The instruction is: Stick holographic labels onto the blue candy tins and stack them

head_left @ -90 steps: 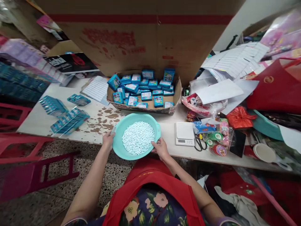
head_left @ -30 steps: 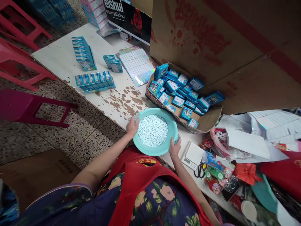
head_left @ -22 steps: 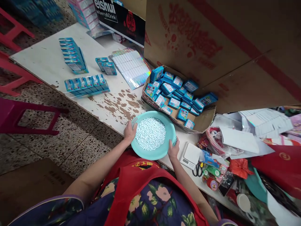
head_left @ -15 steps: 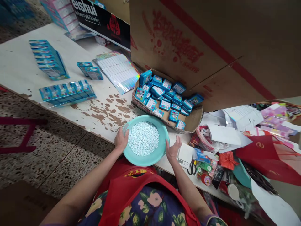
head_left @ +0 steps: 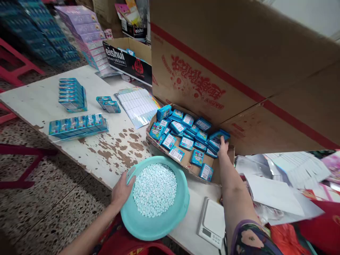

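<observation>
A turquoise plastic basin [head_left: 183,212] full of small pale blue and white candies [head_left: 155,189] sits tilted at the front edge of the table. My left hand [head_left: 122,189] is closed round the basin's left rim, at its handle. My right hand [head_left: 223,146] reaches over the right side of a shallow cardboard tray [head_left: 190,169] and has its fingers closed on a small blue candy box [head_left: 220,134]. Many similar blue boxes [head_left: 186,143] lie loosely piled in that tray, some standing on edge. Part of the right fingers is hidden.
A white digital scale [head_left: 212,221] lies right of the basin. At left are a wrapped row of blue boxes [head_left: 77,125], a stacked block [head_left: 71,95] and sticker sheets [head_left: 136,104]. A tall carton [head_left: 239,78] walls off the back. Papers [head_left: 273,194] clutter the right.
My right hand has left the basin's right side and moved forward into the tray. My left hand stays on the rim. The basin has shifted lower and left in view as the camera moved.
</observation>
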`<state>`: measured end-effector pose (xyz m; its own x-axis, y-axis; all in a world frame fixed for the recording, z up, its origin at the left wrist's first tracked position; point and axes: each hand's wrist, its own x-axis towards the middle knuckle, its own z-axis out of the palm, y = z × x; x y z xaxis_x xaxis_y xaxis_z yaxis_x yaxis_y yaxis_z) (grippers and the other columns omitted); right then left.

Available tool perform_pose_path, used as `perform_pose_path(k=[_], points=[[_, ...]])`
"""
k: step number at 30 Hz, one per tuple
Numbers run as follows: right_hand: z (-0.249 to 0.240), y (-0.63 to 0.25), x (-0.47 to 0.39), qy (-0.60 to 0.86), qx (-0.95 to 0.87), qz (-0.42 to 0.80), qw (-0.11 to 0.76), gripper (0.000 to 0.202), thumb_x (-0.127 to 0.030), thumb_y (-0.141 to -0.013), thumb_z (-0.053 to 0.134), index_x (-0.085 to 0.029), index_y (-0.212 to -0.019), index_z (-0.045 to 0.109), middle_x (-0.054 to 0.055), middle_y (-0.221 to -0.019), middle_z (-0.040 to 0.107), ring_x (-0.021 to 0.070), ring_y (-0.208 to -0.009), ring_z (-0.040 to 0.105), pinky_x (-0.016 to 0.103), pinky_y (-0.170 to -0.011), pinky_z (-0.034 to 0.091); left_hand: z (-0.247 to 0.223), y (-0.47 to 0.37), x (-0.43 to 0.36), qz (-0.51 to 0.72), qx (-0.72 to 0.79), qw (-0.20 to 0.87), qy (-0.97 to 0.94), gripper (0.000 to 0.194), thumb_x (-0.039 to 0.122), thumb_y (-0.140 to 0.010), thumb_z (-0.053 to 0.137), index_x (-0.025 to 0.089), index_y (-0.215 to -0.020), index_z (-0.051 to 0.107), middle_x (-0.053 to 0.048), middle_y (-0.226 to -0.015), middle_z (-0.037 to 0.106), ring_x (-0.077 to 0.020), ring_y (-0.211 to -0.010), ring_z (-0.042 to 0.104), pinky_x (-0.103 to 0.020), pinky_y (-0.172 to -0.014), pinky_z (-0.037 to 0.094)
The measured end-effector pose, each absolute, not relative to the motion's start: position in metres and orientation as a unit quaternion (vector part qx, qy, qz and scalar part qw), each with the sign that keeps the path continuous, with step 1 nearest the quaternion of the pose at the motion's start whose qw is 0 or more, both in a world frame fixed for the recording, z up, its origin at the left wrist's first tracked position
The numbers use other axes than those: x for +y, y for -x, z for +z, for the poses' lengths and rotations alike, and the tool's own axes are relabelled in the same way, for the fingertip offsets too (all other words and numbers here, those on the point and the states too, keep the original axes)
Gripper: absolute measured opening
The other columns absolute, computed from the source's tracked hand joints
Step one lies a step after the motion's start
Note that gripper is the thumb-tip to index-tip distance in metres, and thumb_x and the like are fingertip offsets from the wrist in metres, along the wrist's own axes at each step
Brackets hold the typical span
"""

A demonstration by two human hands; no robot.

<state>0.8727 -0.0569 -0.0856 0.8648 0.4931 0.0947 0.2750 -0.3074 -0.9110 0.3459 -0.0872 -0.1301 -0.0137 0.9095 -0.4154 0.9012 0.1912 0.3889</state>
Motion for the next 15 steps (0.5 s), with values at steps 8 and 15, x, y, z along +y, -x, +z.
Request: perform_pose_path(k=[8,15], points=[[-0.085,-0.866,-0.085,0.785,-0.423,0.209,0.402,0.048,-0.06,-0.077,0.053,-0.017,-0.059,0.061,0.005,-0.067,0.06,0.0195,-0.074,0.056,0.035,-0.078,0.042,-0.124,-0.352,-0.087,-0.027,0.724,0.28,-0.63,0.047,0.051,-0.091,0.039,0.025,-0.129,0.048,-0.008,-0.106,0.069,-0.0299,-0.096,0.066,-0.034,-0.073,0.047],[-0.055,-0.853,-0.01,0.784,-0.491,0.057,0.375,0.057,-0.056,-0.081,0.054,-0.01,-0.114,0.064,0.015,-0.118,0.059,0.0193,-0.107,0.047,0.035,-0.096,0.031,-0.122,-0.354,-0.088,-0.034,0.725,0.265,-0.635,0.047,0.052,-0.092,0.037,0.025,-0.13,0.045,-0.009,-0.11,0.068,-0.0308,-0.099,0.065,-0.036,-0.076,0.046]])
